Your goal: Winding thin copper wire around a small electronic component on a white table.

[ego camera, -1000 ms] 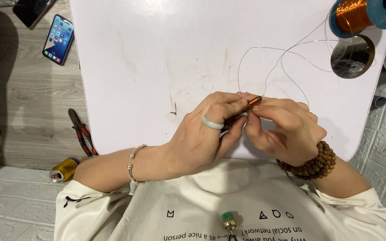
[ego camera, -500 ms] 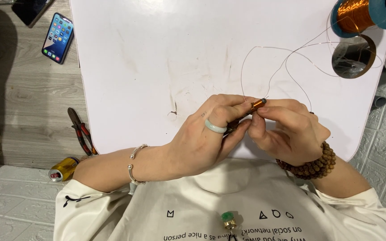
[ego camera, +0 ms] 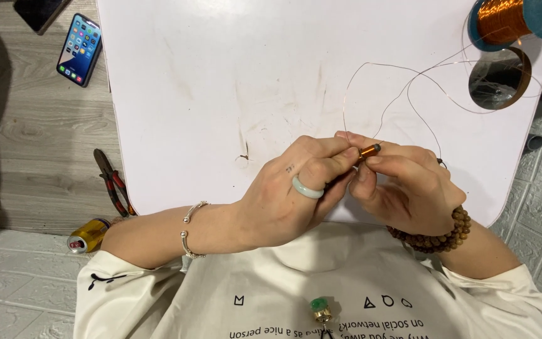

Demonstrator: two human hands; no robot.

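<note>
Over a white surface (ego camera: 221, 75), left hand (ego camera: 290, 194) and right hand (ego camera: 406, 188) meet at a small copper coil (ego camera: 369, 150); both sets of fingers closed on it, pinched at either end, just above the surface's near edge; thin wire (ego camera: 409, 94) loops away toward the spool (ego camera: 503, 22) at top right; phone (ego camera: 78, 49), pliers (ego camera: 111, 182) lie on the floor at left.

A smartphone (ego camera: 79, 49) lies face up on the wooden floor left of the white surface (ego camera: 233, 81). Red-handled pliers (ego camera: 111, 182) and a small yellow can (ego camera: 88, 235) lie lower down.
</note>
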